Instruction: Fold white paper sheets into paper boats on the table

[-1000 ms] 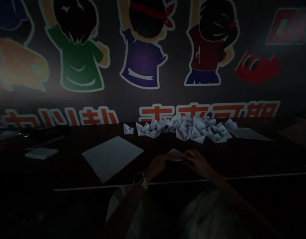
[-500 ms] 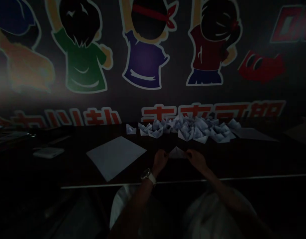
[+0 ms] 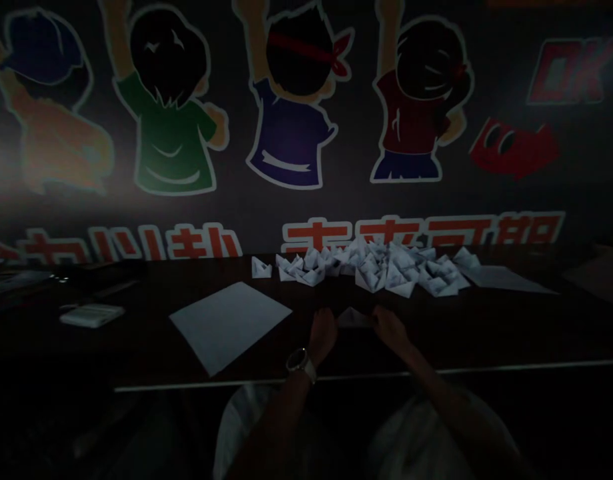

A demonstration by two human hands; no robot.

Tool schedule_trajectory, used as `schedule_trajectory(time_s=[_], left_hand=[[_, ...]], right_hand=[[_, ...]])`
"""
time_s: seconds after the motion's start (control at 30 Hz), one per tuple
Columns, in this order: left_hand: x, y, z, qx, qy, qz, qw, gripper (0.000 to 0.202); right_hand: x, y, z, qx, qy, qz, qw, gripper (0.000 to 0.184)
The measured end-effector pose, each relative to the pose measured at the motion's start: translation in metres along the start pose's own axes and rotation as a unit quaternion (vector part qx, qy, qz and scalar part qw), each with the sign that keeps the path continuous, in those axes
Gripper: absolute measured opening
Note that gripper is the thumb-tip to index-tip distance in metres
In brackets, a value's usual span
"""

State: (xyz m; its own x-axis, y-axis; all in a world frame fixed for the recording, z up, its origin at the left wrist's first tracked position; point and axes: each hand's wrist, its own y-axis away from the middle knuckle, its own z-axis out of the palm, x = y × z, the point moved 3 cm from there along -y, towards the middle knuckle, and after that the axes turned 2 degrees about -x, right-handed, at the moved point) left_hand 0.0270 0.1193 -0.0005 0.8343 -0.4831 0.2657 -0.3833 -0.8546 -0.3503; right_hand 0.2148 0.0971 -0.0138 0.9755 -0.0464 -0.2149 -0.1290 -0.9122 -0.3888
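Note:
The scene is very dim. My left hand [image 3: 322,335], with a watch on its wrist, pinches the left end of a small folded piece of white paper [image 3: 354,318]. My right hand [image 3: 389,328] pinches its right end. The folded paper is held just above the dark table [image 3: 486,333], between the two hands. A flat white sheet of paper [image 3: 230,322] lies on the table to the left of my left hand. Behind my hands a pile of several folded paper boats [image 3: 381,268] lies along the far edge of the table.
A small white flat object [image 3: 91,315] and a dark flat thing [image 3: 106,272] lie at the far left. Another flat sheet [image 3: 504,279] lies right of the boats. A wall with painted cartoon figures [image 3: 286,127] and red characters stands right behind the table. The table's front edge [image 3: 486,371] shows as a pale line.
Both hands have closed in on the folded paper and hold it by its ends; it now looks smaller and narrower. The view has shifted slightly.

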Motion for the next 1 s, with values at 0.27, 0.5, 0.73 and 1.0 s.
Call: schedule_trajectory(time_s=[0.27,0.5,0.73,1.0], left_hand=[[-0.006,0.001,0.002,0.021,-0.035,-0.018,0.999,0.041],[-0.011,0.007,-0.02,0.033,-0.126,-0.015,0.991,0.046],[0.037,0.017,0.003,0.035,-0.066,0.262,0.962,0.043],[0.038,0.01,0.001,-0.062,0.018,0.239,0.969,0.043]], right_hand=[[0.002,-0.002,0.002,-0.001,0.021,-0.012,1.0,0.012],[0.0,-0.002,0.002,0.007,0.02,-0.021,1.0,0.014],[-0.001,0.001,0.0,0.019,0.031,-0.027,0.999,0.015],[-0.009,0.016,-0.01,0.062,0.079,-0.047,0.994,0.028]])
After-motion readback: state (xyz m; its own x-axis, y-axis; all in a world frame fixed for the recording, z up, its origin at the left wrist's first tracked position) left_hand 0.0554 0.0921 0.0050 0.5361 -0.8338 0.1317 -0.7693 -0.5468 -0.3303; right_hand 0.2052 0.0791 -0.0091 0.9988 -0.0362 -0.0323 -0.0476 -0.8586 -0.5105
